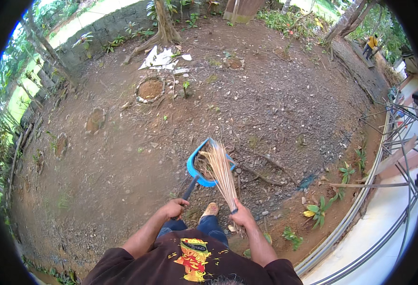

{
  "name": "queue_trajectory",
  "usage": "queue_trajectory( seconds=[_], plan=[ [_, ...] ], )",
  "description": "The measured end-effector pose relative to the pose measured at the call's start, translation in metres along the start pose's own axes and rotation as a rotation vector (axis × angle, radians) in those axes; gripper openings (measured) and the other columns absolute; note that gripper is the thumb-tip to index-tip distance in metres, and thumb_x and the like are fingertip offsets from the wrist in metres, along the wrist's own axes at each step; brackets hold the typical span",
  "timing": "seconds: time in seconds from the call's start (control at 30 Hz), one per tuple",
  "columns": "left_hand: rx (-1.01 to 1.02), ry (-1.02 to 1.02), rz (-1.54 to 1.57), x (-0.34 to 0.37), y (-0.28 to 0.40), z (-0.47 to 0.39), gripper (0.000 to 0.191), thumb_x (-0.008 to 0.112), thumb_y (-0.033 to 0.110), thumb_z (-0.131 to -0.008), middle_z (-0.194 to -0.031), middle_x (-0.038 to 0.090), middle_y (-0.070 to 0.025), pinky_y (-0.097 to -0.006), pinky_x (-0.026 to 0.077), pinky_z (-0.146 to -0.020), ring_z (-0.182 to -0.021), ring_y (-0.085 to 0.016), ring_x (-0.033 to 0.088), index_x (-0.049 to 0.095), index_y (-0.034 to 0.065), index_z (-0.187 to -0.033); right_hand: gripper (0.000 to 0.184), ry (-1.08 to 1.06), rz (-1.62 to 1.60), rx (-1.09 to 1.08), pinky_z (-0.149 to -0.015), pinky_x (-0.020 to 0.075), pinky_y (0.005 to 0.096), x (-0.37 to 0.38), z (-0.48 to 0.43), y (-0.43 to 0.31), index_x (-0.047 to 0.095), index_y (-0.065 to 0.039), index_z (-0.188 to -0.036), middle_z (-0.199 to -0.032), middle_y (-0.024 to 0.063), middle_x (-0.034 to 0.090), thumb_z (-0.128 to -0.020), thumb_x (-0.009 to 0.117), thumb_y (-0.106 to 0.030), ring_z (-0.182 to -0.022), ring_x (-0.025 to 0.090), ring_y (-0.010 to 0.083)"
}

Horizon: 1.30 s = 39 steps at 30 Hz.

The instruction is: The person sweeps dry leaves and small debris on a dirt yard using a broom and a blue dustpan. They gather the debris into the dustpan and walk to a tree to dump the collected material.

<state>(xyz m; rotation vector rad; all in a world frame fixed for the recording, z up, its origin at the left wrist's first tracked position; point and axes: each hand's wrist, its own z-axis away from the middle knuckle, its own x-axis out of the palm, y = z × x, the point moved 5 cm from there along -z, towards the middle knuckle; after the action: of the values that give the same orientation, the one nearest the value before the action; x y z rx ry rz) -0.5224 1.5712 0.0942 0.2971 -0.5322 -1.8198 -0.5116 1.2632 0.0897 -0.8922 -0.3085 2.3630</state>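
My left hand (174,208) is closed around the dark handle of a blue plastic dustpan (192,164). Dry leaves and debris (202,166) lie in the pan, partly hidden by a broom. That stick broom (224,171), a bound bundle of thin pale ribs, is gripped near its tied end by my right hand (243,213). Its bristles fan out over the pan's right side and far edge, their tips a little blurred. Both tools are held in front of my legs, above stony soil.
Exposed tree roots (266,160) cross the gravel to the right. Green plants (317,212), long pipes (351,213) and metal rods (405,171) line the right side. A stone-ringed soil patch (150,89), white scraps (160,58) and a tree trunk (166,23) are farther off. A person (370,45) stands far right.
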Motion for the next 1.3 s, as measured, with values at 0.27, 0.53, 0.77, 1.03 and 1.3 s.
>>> queue_trajectory(
  seconds=[0.27,0.53,0.77,1.03,1.3],
  plan=[
    [0.074,0.06,0.053,-0.026,0.159,-0.056,0.051,0.051,-0.004,-0.077,-0.068,0.054,-0.0047,-0.0282,0.044,-0.043,-0.051,-0.014,0.053,0.053,0.0042,-0.127,0.099,0.081,-0.062,-0.103,-0.094,0.0471,0.0412,-0.137,-0.098,-0.084,0.023,-0.023,-0.151,-0.115,0.0274,0.062,-0.064,0.07,-0.021,-0.108,0.061,0.04],
    [0.089,0.003,0.034,-0.067,0.344,-0.154,0.042,0.049,-0.008,-0.074,-0.064,0.054,-0.004,-0.0285,0.042,-0.041,-0.046,-0.014,0.051,0.057,0.0038,-0.114,0.103,0.186,-0.18,-0.087,-0.091,0.0485,0.0378,-0.266,-0.201,-0.141,0.022,-0.021,-0.152,-0.113,0.0248,0.064,-0.061,0.072,-0.018,-0.102,0.064,0.0353],
    [0.064,-0.064,-0.002,-0.089,0.508,-0.204,0.045,0.048,-0.007,-0.074,-0.064,0.051,-0.0036,-0.0288,0.04,-0.042,-0.047,-0.014,0.051,0.053,0.0032,-0.118,0.104,0.195,-0.304,0.011,-0.089,0.0489,0.0343,-0.367,-0.247,-0.171,0.023,-0.015,-0.152,-0.112,0.0216,0.066,-0.062,0.076,-0.012,-0.098,0.066,0.0294],
    [0.09,-0.056,-0.011,-0.067,0.687,-0.307,0.044,0.049,-0.006,-0.076,-0.064,0.052,-0.0038,-0.0291,0.041,-0.042,-0.046,-0.015,0.051,0.053,0.0038,-0.119,0.104,0.174,-0.368,0.032,-0.091,0.048,0.0341,-0.521,-0.377,-0.186,0.023,-0.014,-0.152,-0.115,0.022,0.064,-0.062,0.075,-0.012,-0.101,0.065,0.0287],
    [0.104,-0.073,0.021,-0.023,0.885,-0.375,0.044,0.05,-0.005,-0.077,-0.067,0.054,-0.0053,-0.0276,0.041,-0.042,-0.048,-0.014,0.052,0.054,0.0041,-0.12,0.103,0.159,-0.198,0.004,-0.094,0.0479,0.0389,-0.736,-0.473,-0.218,0.02,-0.02,-0.152,-0.116,0.0258,0.063,-0.063,0.072,-0.019,-0.107,0.062,0.0369]
  ],
)
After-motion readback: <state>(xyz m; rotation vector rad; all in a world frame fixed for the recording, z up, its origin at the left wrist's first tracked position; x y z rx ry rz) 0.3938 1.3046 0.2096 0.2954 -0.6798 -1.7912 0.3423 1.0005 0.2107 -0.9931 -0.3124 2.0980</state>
